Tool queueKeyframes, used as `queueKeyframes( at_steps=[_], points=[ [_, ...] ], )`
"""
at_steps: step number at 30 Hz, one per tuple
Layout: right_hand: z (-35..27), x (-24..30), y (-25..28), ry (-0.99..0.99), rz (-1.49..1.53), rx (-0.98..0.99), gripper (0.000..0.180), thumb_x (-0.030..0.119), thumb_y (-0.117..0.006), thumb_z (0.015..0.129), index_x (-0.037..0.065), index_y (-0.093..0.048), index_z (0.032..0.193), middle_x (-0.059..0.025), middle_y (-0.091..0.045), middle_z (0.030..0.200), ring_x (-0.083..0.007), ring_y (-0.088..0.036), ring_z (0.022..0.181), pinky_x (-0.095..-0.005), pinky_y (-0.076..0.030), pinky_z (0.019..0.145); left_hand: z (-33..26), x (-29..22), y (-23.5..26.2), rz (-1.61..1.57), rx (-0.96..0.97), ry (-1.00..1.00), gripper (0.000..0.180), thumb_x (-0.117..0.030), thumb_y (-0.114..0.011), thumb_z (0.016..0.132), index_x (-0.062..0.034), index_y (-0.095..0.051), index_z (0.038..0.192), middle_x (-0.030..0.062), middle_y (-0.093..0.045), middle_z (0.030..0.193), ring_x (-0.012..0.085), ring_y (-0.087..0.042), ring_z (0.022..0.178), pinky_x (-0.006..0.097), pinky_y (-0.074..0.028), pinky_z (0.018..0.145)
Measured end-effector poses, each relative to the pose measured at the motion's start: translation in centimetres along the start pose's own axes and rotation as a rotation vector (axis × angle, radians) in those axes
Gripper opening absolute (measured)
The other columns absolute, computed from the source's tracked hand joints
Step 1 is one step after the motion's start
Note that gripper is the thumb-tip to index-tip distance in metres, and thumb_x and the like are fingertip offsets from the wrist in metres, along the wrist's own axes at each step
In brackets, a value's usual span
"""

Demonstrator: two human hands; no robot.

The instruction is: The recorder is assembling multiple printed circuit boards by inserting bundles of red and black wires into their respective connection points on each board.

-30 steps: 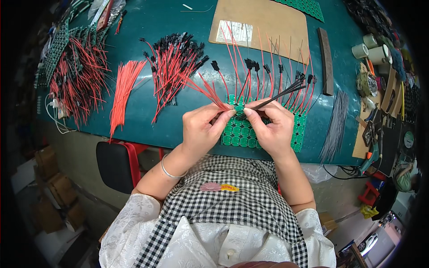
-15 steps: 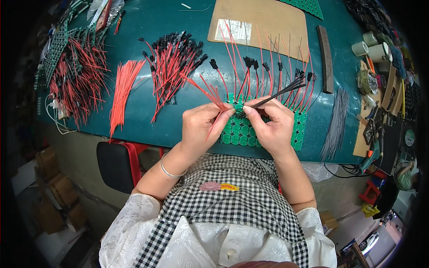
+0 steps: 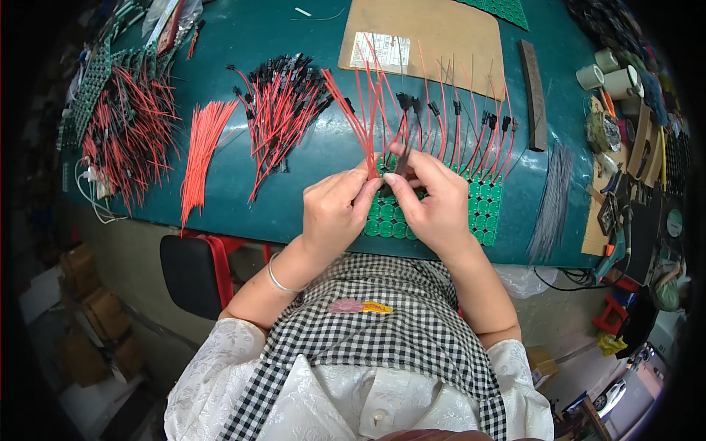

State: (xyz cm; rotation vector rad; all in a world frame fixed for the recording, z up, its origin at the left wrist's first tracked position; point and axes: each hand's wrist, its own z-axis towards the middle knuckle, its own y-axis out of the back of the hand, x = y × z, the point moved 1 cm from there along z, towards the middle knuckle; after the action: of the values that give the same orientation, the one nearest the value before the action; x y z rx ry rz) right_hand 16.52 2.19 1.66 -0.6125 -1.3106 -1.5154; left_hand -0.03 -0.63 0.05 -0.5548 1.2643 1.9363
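Observation:
My left hand [image 3: 331, 204] is closed, pinching a small bunch of red wires [image 3: 357, 125] that fan up and away from me. Opposite it, the fingers of my right hand [image 3: 434, 202] grip a bunch of black wires [image 3: 402, 159], seen nearly end-on. The two thumbs almost meet over a green circuit board panel [image 3: 482, 217] of many small round boards. From the panel's far edge rise red and black wires, several with black plug connectors [image 3: 504, 123]. My fingers hide part of the panel.
To the left lie a red wire bundle [image 3: 200, 154], a pile of wires with black connectors [image 3: 283, 110] and wired green panels [image 3: 125, 125]. A cardboard sheet [image 3: 456, 37] lies beyond the panel. On the right are a dark bar [image 3: 535, 95] and a dark wire bundle [image 3: 553, 202].
The red wires in my left hand have swung more upright. My right hand has moved slightly left, and its black wires have turned from pointing far right to pointing away from me.

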Motion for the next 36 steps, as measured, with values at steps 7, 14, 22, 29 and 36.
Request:
queueKeyframes(
  at_steps=[7, 14, 22, 29, 36],
  points=[
    [-0.4, -0.4, 1.4, -0.105, 0.123, -0.095, 0.025, 0.000, -0.075, 0.085, -0.003, -0.071, 0.109, -0.0117, -0.072, 0.090, -0.0161, -0.070, 0.074, -0.0281, -0.059, 0.063, 0.2, -0.6, 0.5, -0.061, 0.010, 0.092, 0.030, 0.005, -0.076, 0.084, 0.0043, -0.073, 0.114, 0.0138, -0.076, 0.087, 0.0138, -0.072, 0.069, 0.025, -0.058, 0.062],
    [-1.1, -1.0, 2.1, -0.191, 0.246, -0.128, 0.008, 0.000, -0.077, 0.085, -0.004, -0.075, 0.092, -0.0110, -0.074, 0.089, -0.0154, -0.072, 0.076, -0.0254, -0.058, 0.065, 0.3, -1.0, 1.4, -0.498, 0.120, 0.507, 0.009, -0.001, -0.072, 0.091, 0.0050, -0.074, 0.098, 0.0095, -0.075, 0.080, 0.0109, -0.071, 0.067, 0.024, -0.057, 0.060],
    [-0.8, -0.7, 2.2, -0.107, 0.117, -0.126, 0.006, -0.003, -0.076, 0.084, -0.005, -0.074, 0.088, -0.0117, -0.074, 0.088, -0.0163, -0.072, 0.075, -0.0258, -0.058, 0.065, 0.7, -1.5, 0.5, -0.512, 0.150, 0.426, 0.012, -0.003, -0.069, 0.096, 0.0064, -0.071, 0.103, 0.0094, -0.076, 0.091, 0.0090, -0.068, 0.068, 0.023, -0.057, 0.059],
    [-0.8, -0.7, 2.1, -0.056, 0.061, -0.142, 0.006, -0.003, -0.076, 0.082, -0.005, -0.074, 0.086, -0.0130, -0.074, 0.086, -0.0193, -0.072, 0.073, -0.0272, -0.057, 0.062, 0.5, -1.5, -0.1, -0.438, 0.096, 0.350, 0.009, -0.002, -0.067, 0.096, 0.0063, -0.072, 0.097, 0.0092, -0.076, 0.089, 0.0085, -0.067, 0.066, 0.022, -0.056, 0.056],
    [-0.6, -0.4, 2.2, -0.056, 0.088, -0.134, 0.006, -0.003, -0.076, 0.082, -0.006, -0.073, 0.086, -0.0129, -0.073, 0.085, -0.0179, -0.072, 0.072, -0.0272, -0.059, 0.061, 0.8, -1.8, 0.2, -0.408, 0.057, 0.284, 0.008, 0.000, -0.069, 0.094, 0.0068, -0.072, 0.096, 0.0087, -0.075, 0.083, 0.0083, -0.067, 0.063, 0.022, -0.055, 0.055]
  ],
)
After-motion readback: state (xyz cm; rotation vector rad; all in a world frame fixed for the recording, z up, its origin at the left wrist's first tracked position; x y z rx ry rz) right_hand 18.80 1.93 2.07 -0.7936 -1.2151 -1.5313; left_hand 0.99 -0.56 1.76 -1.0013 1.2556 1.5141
